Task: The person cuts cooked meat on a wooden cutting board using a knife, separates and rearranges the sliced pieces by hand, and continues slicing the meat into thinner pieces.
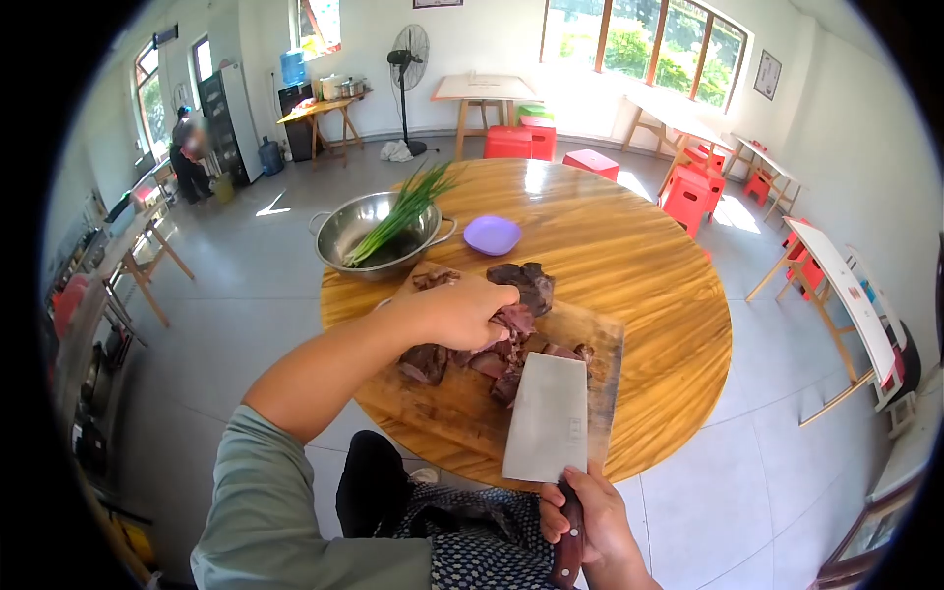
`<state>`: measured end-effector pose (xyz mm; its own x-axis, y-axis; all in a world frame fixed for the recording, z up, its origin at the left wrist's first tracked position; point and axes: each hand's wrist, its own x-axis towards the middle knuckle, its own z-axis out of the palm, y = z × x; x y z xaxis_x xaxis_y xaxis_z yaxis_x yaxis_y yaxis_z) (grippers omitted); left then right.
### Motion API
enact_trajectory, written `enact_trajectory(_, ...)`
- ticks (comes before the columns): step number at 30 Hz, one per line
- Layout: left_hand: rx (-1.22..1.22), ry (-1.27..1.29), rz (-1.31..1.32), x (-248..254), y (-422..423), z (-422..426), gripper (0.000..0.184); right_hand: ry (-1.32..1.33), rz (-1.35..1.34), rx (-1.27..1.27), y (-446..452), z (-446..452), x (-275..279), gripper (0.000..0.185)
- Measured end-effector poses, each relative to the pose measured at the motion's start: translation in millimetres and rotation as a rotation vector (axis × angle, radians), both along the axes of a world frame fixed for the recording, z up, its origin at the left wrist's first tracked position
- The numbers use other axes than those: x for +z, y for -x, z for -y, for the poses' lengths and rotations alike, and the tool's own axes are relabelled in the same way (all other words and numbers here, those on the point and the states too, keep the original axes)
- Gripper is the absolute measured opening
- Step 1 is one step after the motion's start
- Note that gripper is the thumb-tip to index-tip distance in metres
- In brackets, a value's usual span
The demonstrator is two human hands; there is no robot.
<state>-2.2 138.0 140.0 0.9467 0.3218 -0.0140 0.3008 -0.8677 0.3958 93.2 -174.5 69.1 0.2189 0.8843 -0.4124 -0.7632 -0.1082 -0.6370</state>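
My right hand [595, 521] grips the dark wooden handle of a cleaver [547, 418], its broad blade lying over the near right part of the wooden cutting board [462, 418]. With bent fingers, my left hand [457, 310] holds a reddish-brown piece of meat [515, 319] above the board. Cut meat pieces [489, 364] lie under and beside that hand. A larger dark chunk of meat [531, 286] rests at the board's far edge, and another dark chunk [425, 364] sits on the left. Part of the meat is hidden behind my left hand and the blade.
Behind the board on the round wooden table [669, 334] stand a steel two-handled bowl [339, 231] holding green onions [403, 216] and a purple plate [492, 235]. Red stools [685, 197] and side tables line the room. Another person [187, 157] stands at the far left.
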Motion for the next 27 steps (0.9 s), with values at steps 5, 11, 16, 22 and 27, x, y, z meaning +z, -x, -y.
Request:
enact_trajectory(5, -0.054, 0.120, 0.096, -20, -3, -2, 0.029, -0.100, -0.082, 0.070, 13, -50, -5, 0.015)
enact_trajectory(11, 0.020, 0.301, 0.054, 11, 3, 17, 0.022, -0.126, -0.107, 0.012, 38, -110, -19, 0.010)
enact_trajectory(16, 0.147, 0.267, 0.114, 23, 8, 0, 0.027, -0.136, -0.053, 0.035, 53, -108, -19, 0.011)
enact_trajectory(22, 0.274, 0.052, -0.003, -18, 7, -71, 0.036, -0.154, 0.060, -0.098, 21, -60, -12, 0.013)
enact_trajectory(27, 0.266, -0.319, 0.150, -66, 3, -66, 0.037, -0.192, 0.114, -0.295, -17, -15, -23, 0.024)
